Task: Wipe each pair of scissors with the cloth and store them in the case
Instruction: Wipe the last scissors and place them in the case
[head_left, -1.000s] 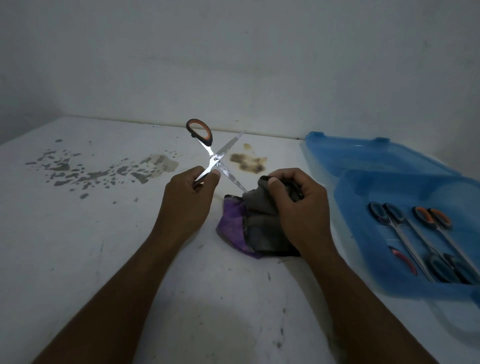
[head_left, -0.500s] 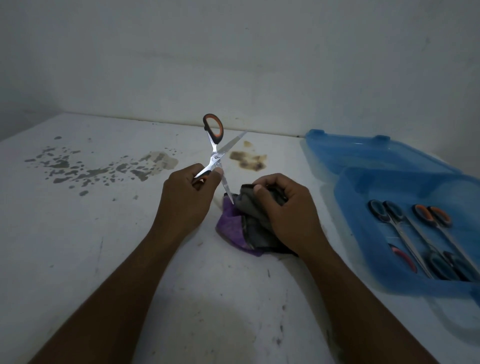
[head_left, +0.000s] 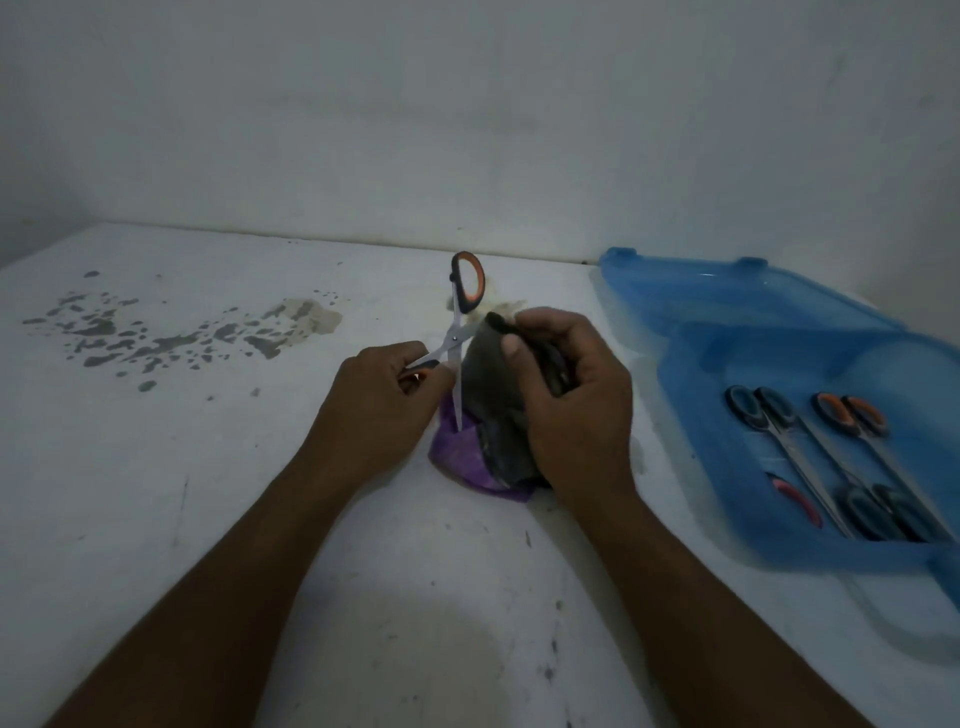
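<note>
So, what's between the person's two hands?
Head view: the open orange-handled scissors and the bunched cloth, between the left hand and right hand.

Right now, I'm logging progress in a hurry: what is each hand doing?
Left hand: holding the orange-handled scissors by the lower handle.
Right hand: gripping the cloth.

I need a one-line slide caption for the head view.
Left hand holds open orange-handled scissors; right hand grips the cloth at a blade, blue case nearby.
</note>
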